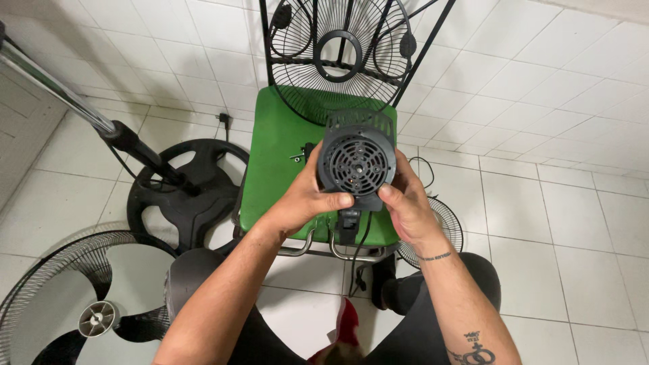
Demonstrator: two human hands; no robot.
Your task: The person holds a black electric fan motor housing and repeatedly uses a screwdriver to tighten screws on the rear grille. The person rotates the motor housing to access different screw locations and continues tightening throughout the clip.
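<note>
1. Above a green chair [277, 162] on a white tiled floor [554, 203], a person holds a black fan motor housing [357, 162] in both bare hands, its round vented back cover turned up toward the camera.

2. At the housing's left edge, the left hand [304, 199] wraps around the casing, thumb pressed on the lower rim; its grip is closed on the housing.

3. On the opposite side, the right hand [405, 203] clasps the casing, thumb set against the lower right rim, its grip likewise closed on the housing.

4. Below the housing, a black neck piece [348, 226] hangs down between the two wrists, with a dark cord [362, 247] trailing beside it.

5. Behind the housing, a black wire fan guard [338, 61] leans upright against the chair's metal back.

6. To the left of the chair, a round black fan base [182, 196] lies on the floor with a slanted pole [74, 101] rising from it toward the upper left.

7. At lower left, a second wire guard with dark fan blades [81, 311] rests flat on the tiles, near the person's left elbow.

8. By the right forearm, part of a smaller wire grille [446, 226] shows on the floor, just beside the chair's corner.
</note>
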